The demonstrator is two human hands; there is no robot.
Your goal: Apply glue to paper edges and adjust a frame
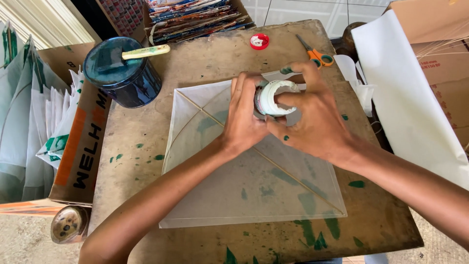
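Note:
A white paper kite (244, 186) with thin crossed sticks lies flat on a stained brown board (146, 161). Above its upper part both hands meet on a small white roll of tape (273, 95). My left hand (246, 117) grips the roll from the left side. From the right, my right hand (317, 117) wraps round it, fingers curled over the top and thumb on its face. Green paint marks the fingertips.
A dark blue tin (122, 71) with a stick across its lid stands at the back left. Orange-handled scissors (316, 53) and a red cap (259, 41) lie at the back. White paper sheets (405, 102) hang at the right; cardboard boxes stand left and right.

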